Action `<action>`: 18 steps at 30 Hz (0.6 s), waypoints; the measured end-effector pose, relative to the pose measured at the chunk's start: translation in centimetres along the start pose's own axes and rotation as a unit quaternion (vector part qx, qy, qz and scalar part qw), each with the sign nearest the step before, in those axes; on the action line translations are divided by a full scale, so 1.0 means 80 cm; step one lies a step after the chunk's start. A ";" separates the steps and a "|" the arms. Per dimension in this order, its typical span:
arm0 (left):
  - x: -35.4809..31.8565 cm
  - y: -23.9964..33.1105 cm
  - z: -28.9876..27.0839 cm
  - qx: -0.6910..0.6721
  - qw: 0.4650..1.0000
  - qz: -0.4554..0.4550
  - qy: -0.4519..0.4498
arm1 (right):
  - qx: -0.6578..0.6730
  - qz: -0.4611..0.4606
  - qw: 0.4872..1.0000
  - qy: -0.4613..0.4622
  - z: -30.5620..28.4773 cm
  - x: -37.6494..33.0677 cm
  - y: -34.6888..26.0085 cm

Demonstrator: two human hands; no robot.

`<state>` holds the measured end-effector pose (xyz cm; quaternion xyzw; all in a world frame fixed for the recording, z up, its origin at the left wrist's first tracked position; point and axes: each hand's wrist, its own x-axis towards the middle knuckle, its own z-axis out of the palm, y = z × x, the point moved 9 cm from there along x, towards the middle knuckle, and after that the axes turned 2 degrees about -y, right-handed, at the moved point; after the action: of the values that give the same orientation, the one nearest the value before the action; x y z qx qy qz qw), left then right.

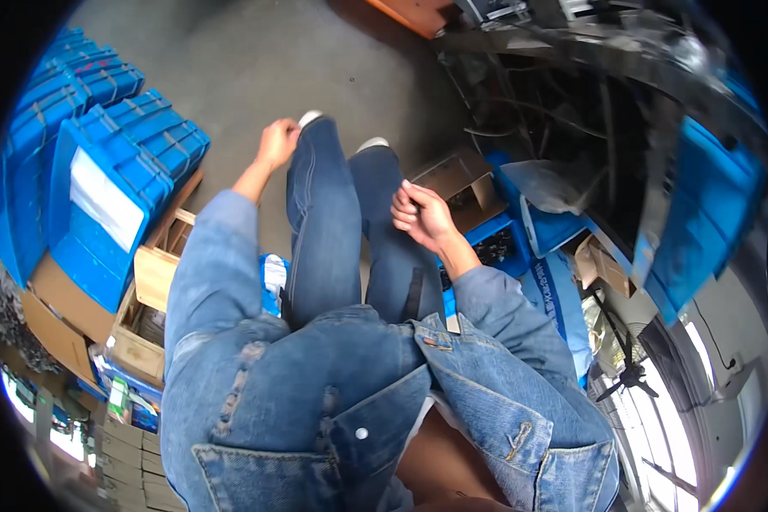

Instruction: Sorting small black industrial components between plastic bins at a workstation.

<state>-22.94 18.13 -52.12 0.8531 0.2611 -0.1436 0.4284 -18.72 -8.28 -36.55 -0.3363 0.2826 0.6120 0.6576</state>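
Observation:
My left hand (279, 143) hangs out in front of my left thigh, its fingers curled in, with nothing showing between them. Loosely fisted, my right hand (422, 213) is held over my right leg, thumb against the bent fingers; no object shows in it. Both hands are apart from the things around them. Below them are my legs in blue jeans (320, 230) and shoes with pale toes (373, 144). Nearest to the right hand is an open cardboard box (484, 194), beside a blue bin (514, 256) holding small dark pieces.
Stacked blue crates (162, 141) stand on the left, above wooden boxes (158, 277) and cardboard (64, 333). Dark machinery (589, 102) fills the right, with a blue panel (700, 213) on it. Grey concrete floor (230, 60) lies ahead. A black fan (631, 375) is at lower right.

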 end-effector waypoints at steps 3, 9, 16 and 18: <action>0.115 -0.053 0.085 -0.021 0.999 -0.045 0.002 | 0.048 -0.004 0.999 -0.014 -0.036 0.035 -0.012; 0.267 -0.127 0.238 -0.059 0.996 -0.061 0.019 | 0.092 -0.116 0.989 0.008 -0.097 0.100 -0.059; 0.344 -0.159 0.357 0.082 0.995 0.035 -0.039 | 0.092 -0.161 0.980 0.069 -0.136 0.157 -0.119; 0.346 -0.162 0.371 0.102 0.993 0.054 -0.036 | 0.074 -0.161 0.981 0.075 -0.134 0.163 -0.130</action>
<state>-8.22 9.53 -91.17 0.8993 0.1830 -0.1770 0.3555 -6.73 -8.96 -52.36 -0.3729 0.3175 0.4486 0.7476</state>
